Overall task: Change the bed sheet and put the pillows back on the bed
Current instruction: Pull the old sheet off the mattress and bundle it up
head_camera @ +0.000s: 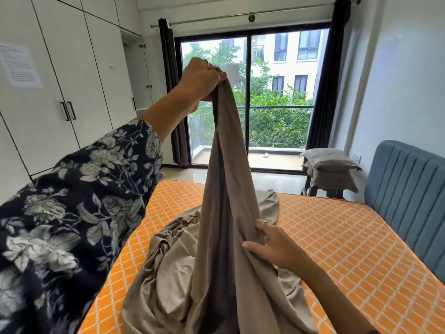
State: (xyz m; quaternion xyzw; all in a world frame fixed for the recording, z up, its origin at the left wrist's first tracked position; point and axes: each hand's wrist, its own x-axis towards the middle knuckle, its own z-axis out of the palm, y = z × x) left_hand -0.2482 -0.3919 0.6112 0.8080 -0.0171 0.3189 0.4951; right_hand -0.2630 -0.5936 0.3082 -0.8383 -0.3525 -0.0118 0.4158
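A taupe bed sheet (pixel 224 213) rises in a long gathered strand from a crumpled heap on the bare orange diamond-patterned mattress (pixel 342 237). My left hand (pixel 199 78), raised high in front of the window, grips the sheet's top end. My right hand (pixel 272 244) is lower down, at the strand's right edge just above the mattress, with fingers curled into the cloth. Two grey pillows (pixel 330 169) lie stacked on a dark stand beyond the bed's far right corner.
A blue padded headboard (pixel 407 189) runs along the bed's right side. White wardrobe doors (pixel 60 80) line the left wall. A glass balcony door (pixel 248 104) with dark curtains fills the far wall, with a strip of tiled floor before it.
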